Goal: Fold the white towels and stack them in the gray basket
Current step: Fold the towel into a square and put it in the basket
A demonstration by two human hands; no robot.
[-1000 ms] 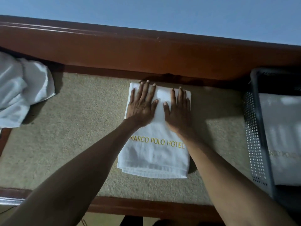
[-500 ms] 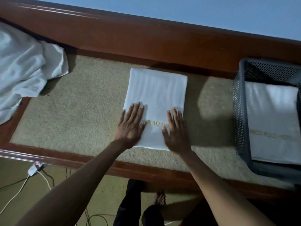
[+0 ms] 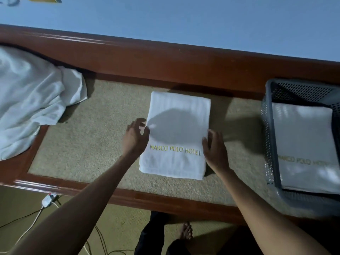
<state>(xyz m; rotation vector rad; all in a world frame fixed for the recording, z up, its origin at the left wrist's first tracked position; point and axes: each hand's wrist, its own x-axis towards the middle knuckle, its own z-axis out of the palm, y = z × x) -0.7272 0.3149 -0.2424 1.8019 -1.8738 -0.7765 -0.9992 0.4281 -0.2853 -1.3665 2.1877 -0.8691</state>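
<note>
The carpeted tabletop point(image 3: 92, 144) carried everything. At its left edge sprawled the loose heap of white towels point(image 3: 27, 100), waiting their turn. The gray basket point(image 3: 272, 144) sat at the right edge, one stacked towel point(image 3: 303, 140) already flat inside, lettering up. And there in the middle, close to the back edge, lay the folded towel point(image 3: 178, 129), squared off and, by the look of it, ready to travel. The right hand point(image 3: 214, 150) clamped its right side, thumb on top, fingers tucked out of sight. The left hand point(image 3: 135, 138) curled against the opposite side, too blurred to say whether it had a hold. Hands on both flanks: likely so the folds would hold through the lift.
</note>
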